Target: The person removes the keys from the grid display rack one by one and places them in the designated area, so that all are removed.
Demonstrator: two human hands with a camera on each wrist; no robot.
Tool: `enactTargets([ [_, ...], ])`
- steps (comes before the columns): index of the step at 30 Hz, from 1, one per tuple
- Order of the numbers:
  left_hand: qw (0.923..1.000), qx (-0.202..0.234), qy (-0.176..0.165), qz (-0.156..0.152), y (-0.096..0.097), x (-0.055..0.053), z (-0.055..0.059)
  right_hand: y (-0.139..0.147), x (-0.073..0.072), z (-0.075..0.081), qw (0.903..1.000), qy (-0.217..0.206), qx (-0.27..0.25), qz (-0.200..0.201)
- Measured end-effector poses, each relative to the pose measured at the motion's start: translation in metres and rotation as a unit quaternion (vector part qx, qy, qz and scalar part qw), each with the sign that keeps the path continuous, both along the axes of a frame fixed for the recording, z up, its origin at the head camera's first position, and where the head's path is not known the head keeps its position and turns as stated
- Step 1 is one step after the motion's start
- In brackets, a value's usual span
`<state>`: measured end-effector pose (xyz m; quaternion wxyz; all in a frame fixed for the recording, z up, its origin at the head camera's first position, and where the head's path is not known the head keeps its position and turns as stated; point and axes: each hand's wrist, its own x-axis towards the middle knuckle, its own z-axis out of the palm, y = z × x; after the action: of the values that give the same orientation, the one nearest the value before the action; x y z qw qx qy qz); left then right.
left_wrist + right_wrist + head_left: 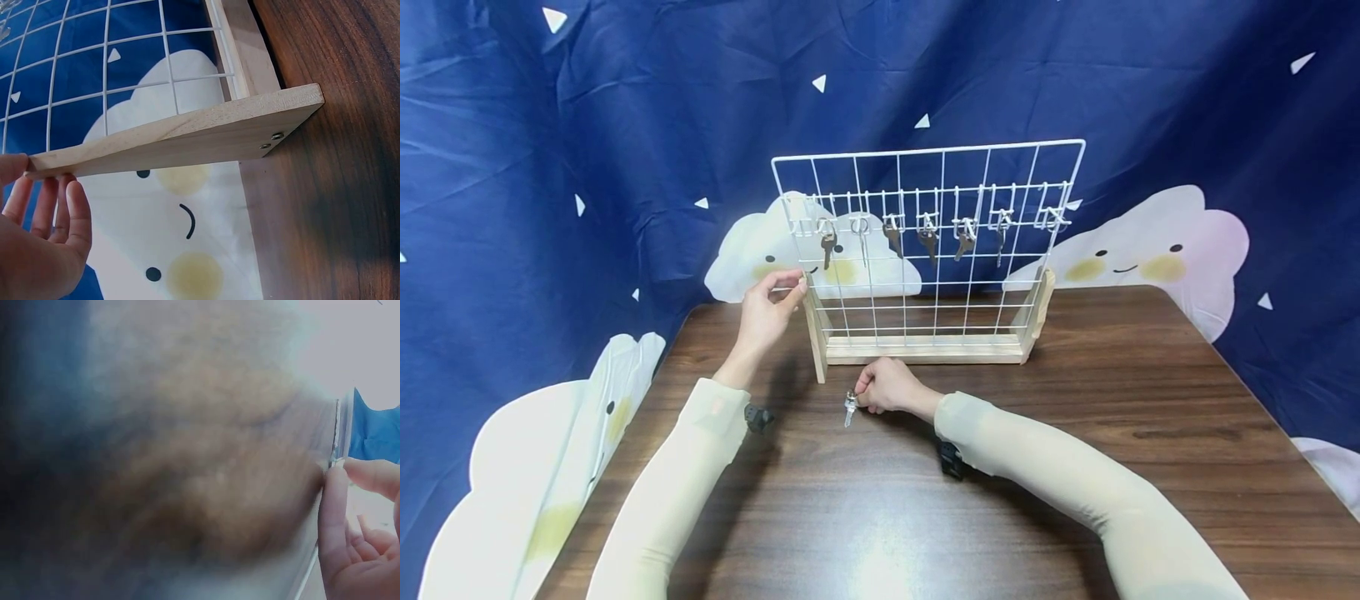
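Note:
My left hand (765,315) pinches the upper end of the rack's wooden side post (175,139), thumb on one face and fingers on the other in the left wrist view. Low in front of the rack, my right hand (891,387) holds a silver key (849,410) by its top between thumb and fingertips, blade pointing down. The right wrist view shows that hand (362,531) pinching a thin metal edge, mostly blurred. Above, the white wire grid (936,283) carries a row of hooks, where several keys (828,244) hang on rings.
The rack's wooden base bar (925,350) stands toward the back of the brown wooden table (1037,517). A dark blue curtain (647,100) with white cloud shapes hangs behind and beside it. A ring (1056,221) is at the rightmost hook.

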<state>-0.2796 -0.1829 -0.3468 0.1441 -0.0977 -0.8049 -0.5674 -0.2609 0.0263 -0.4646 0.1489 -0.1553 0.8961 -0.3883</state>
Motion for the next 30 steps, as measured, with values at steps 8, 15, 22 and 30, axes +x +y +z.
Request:
enactTargets([
  [8, 1.0, 0.001, -0.001, -0.004, -0.001, -0.001, -0.002, 0.004, 0.0, 0.005, 0.9994, -0.01, -0.032, 0.004],
  [15, 1.0, -0.002, 0.001, -0.009, -0.002, -0.001, -0.003, 0.007, 0.0, 0.01, 0.9984, -0.001, -0.055, 0.012],
  [22, 0.9999, 0.005, -0.002, -0.008, -0.002, 0.0, -0.003, 0.007, 0.001, 0.021, 0.9972, 0.011, -0.072, 0.012],
  [30, 1.0, 0.004, 0.004, -0.007, -0.001, -0.001, -0.002, 0.008, 0.001, 0.036, 0.9944, 0.027, -0.102, 0.006],
])
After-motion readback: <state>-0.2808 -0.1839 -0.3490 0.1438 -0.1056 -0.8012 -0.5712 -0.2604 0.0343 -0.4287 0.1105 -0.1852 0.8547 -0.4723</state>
